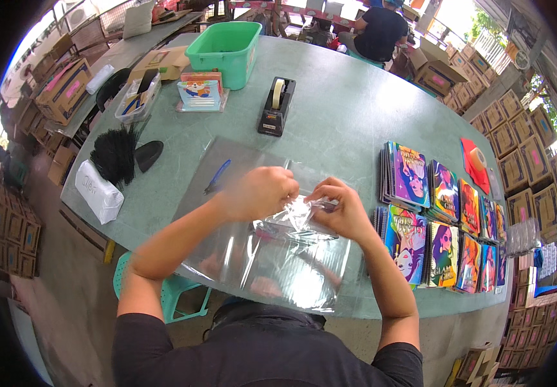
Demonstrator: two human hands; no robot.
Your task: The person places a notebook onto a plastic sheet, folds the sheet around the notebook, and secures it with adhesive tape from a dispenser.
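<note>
A glossy clear plastic wrapper (301,219) lies bunched and creased between my hands, catching bright glare. My left hand (262,192) is closed with its fingertips pinching the wrapper's far edge. From the other side my right hand (338,209) pinches the same wrapper, thumb and fingers together. Something dark and purplish shows through the plastic, too blurred by reflections to name. Under both hands a large clear plastic sheet (223,248) covers the table's near edge. A blue pen (218,175) rests on that sheet, just beyond my left wrist.
Stacks of colourful spiral notebooks (410,175) fill the right side. Beyond my hands stand a black tape dispenser (277,106), a green bin (227,55) and small picture cards (201,95). A black bristly bundle (116,155) and a white packet (99,192) lie left. Another person (381,32) sits beyond.
</note>
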